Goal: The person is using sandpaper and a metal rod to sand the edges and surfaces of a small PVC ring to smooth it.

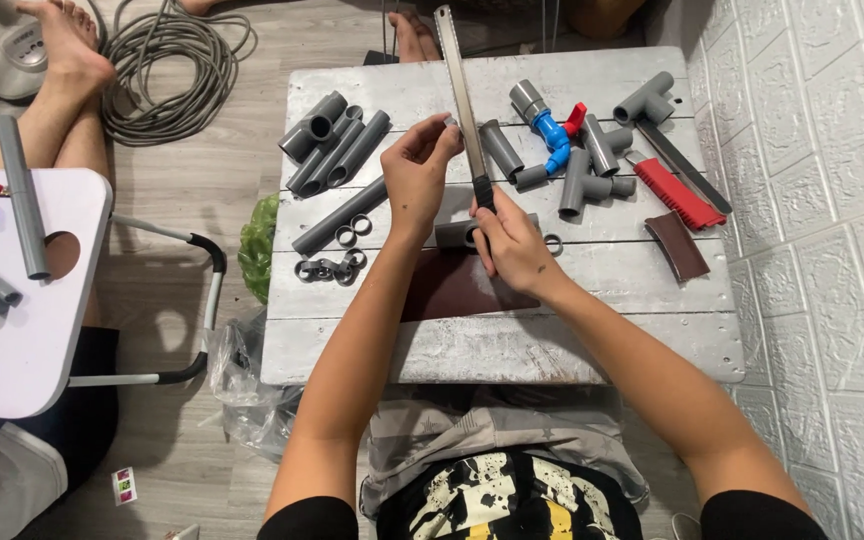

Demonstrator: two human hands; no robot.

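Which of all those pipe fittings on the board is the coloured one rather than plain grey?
The valve near the board's far edge: it has a blue body and red handle, while every pipe piece around it is grey.

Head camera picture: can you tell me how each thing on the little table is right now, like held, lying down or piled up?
left hand: pinching a small grey piece against the file
right hand: gripping the file's black handle
long metal file: held, slanting over the table
grey pipes: lying piled together
cut rings: loose, clustered
blue valve: lying down
red-handled saw: lying flat
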